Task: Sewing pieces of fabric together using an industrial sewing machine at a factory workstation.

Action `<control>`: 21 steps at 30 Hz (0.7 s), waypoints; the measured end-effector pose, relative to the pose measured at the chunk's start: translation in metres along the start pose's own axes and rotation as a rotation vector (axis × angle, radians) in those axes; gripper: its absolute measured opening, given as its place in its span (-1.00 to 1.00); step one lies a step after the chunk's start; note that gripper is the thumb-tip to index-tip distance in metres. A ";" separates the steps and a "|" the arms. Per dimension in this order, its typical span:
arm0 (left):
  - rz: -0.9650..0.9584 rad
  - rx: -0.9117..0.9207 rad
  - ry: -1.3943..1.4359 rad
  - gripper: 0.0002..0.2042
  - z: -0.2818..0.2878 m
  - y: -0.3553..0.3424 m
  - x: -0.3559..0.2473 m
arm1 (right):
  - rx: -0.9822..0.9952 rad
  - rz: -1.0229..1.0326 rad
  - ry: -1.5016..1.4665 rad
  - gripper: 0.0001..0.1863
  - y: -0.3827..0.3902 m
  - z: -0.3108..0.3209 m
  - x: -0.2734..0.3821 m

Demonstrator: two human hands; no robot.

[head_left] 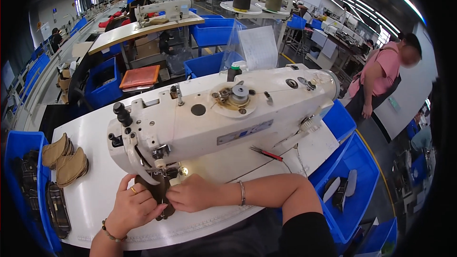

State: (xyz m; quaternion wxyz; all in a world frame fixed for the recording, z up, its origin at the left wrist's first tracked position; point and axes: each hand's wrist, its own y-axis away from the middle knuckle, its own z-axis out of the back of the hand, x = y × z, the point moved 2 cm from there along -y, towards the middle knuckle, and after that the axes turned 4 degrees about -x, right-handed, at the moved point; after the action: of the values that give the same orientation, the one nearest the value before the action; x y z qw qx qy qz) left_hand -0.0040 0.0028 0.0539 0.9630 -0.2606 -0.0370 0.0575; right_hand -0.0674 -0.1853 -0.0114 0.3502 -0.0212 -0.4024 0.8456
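A white sewing machine (223, 114) stands on the white table in front of me. Beneath its needle end lies a dark brown fabric piece (157, 189), partly hidden by the machine and my fingers. My left hand (136, 205), with a ring and a beaded bracelet, grips the left side of the piece between thumb and fingers. From the right, my right hand (194, 194) is closed with its fingertips pinching the piece's right edge. A small lamp (183, 171) glows just behind the right hand. The needle itself cannot be made out.
Tan fabric pieces (71, 165) are stacked on the table's left. Blue bins stand at left (26, 138) and right (366, 162), holding cloth pieces or finished shapes. Red-handled snips (267, 153) lie under the machine arm. A person in pink (381, 69) stands at far right.
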 end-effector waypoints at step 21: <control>0.433 0.022 -0.053 -0.74 -0.011 0.004 -0.033 | -0.166 0.239 0.269 -0.89 -0.003 0.002 0.019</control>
State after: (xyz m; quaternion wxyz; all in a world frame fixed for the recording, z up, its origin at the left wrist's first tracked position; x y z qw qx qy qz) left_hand -0.0364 -0.0038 0.0409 0.9296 -0.2503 -0.0050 0.2704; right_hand -0.0801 -0.1736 -0.0032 0.2950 -0.2103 -0.4148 0.8347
